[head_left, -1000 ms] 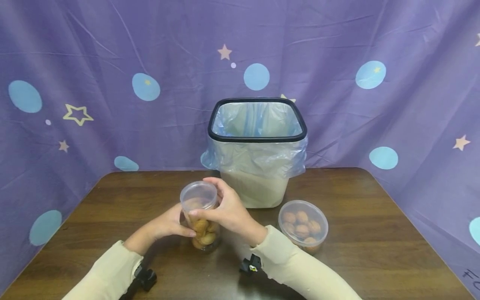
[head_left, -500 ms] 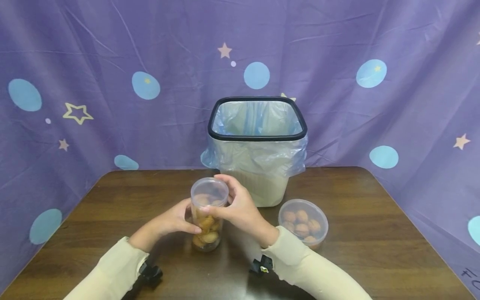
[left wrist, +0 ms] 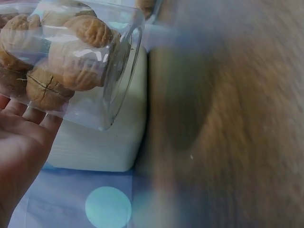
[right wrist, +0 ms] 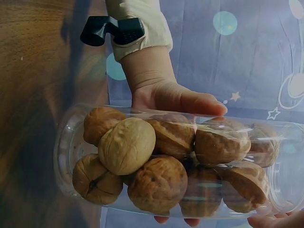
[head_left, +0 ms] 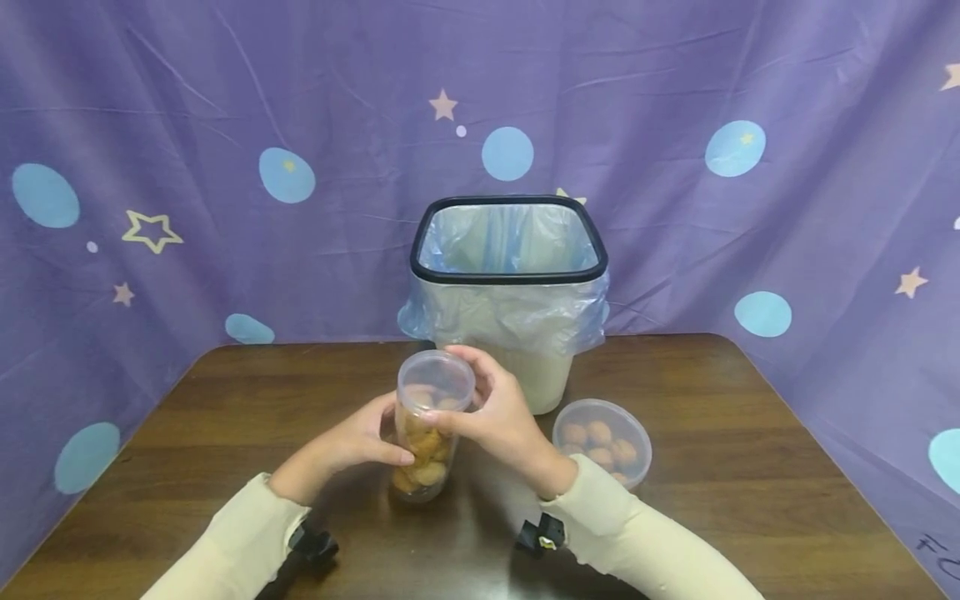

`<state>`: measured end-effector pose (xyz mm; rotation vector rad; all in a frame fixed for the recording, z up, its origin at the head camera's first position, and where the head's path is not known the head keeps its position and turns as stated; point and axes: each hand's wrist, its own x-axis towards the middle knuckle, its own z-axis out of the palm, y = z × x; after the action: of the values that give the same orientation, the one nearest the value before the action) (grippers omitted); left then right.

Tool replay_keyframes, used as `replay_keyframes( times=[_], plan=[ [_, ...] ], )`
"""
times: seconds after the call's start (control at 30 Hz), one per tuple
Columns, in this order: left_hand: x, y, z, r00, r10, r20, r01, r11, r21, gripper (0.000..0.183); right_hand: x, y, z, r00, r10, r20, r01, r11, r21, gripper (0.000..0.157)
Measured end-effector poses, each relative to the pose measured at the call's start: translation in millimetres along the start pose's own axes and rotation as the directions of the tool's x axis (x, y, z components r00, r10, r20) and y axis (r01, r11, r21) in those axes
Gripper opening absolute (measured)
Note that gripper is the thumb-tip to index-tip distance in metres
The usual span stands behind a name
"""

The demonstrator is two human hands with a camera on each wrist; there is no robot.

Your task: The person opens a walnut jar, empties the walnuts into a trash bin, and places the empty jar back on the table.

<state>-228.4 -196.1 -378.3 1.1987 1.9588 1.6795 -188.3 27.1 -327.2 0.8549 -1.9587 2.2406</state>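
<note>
Both hands hold a tall clear plastic jar [head_left: 423,454] of walnuts, with a translucent lid [head_left: 436,379] on top. My left hand [head_left: 367,437] grips its side, thumb across the front and fingers behind. Higher up, my right hand [head_left: 498,412] grips the jar just below and beside the lid, its thumb over the front. Brown walnuts [right wrist: 156,183] fill much of the jar in the right wrist view, where the left hand [right wrist: 166,97] shows beyond it. The left wrist view shows the jar's base [left wrist: 118,80] with walnuts above it, leaning slightly in front of a pale bin.
A pale bin [head_left: 551,379] with a black rim and a bluish plastic liner [head_left: 517,312] stands behind the jar. To the right, a round lidded tub [head_left: 600,437] of walnuts sits on the brown wooden table [head_left: 750,500]. A purple patterned curtain [head_left: 637,100] hangs behind.
Both hands have shifted to the right, bringing the walnut jar with them, and its top now leans a little farther right. The bin and the round tub stay in place.
</note>
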Motion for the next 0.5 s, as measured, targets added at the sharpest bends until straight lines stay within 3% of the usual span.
replay_keyframes(
  times=[0.5],
  plan=[
    [18.0,7.9,12.0,0.999,0.036,0.0,-0.036,0.999,-0.012,0.074,-4,-14,-18.8,0.999,-0.023,-0.044,0.025,0.998,0.065,0.064]
  ],
)
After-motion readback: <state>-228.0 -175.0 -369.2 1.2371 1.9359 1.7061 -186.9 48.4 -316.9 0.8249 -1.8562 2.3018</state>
